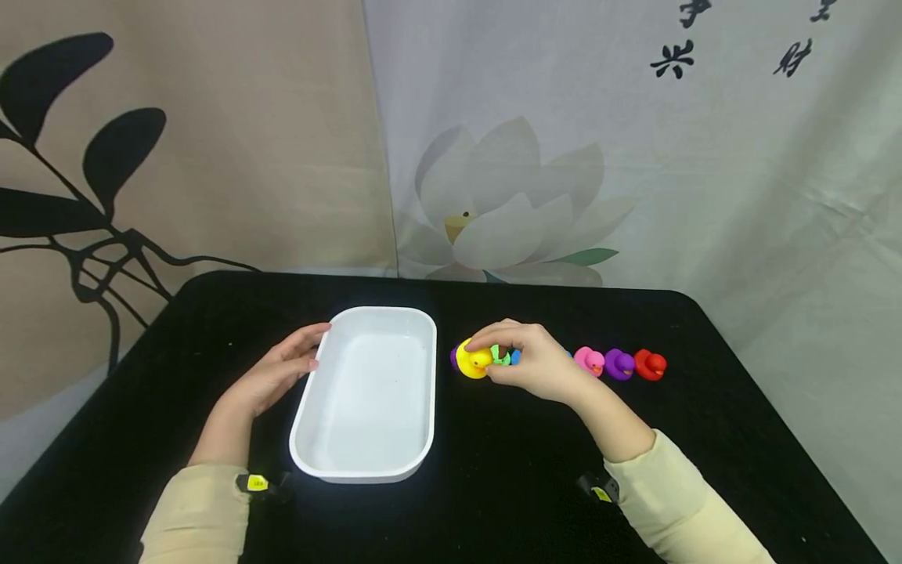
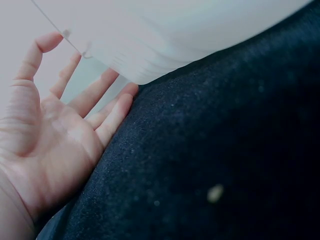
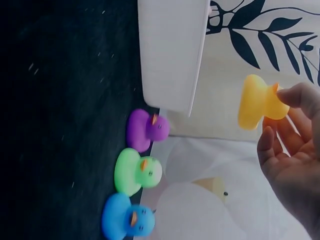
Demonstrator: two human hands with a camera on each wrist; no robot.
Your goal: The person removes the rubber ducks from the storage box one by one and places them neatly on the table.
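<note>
My right hand [image 1: 530, 362] pinches a yellow rubber duck [image 1: 468, 362] by its head. The right wrist view shows that duck [image 3: 252, 102] raised above the table, over the row of ducks. Below it stand a purple duck [image 3: 138, 131], a green duck [image 3: 129, 171] and a blue duck [image 3: 117, 217]. A white rectangular tray [image 1: 303, 427] with nothing in it lies to the left of the ducks. Against its left side rests my left hand [image 1: 269, 374]. In the left wrist view its fingers are spread and fairly straight, touching the tray wall [image 2: 165, 47].
Farther right in the row are a pink duck [image 1: 588, 360], another purple duck [image 1: 619, 365] and a red duck [image 1: 650, 365]. All stand on a black cloth-covered table [image 1: 493, 486]. A printed curtain [image 1: 528, 78] hangs behind the table's back edge.
</note>
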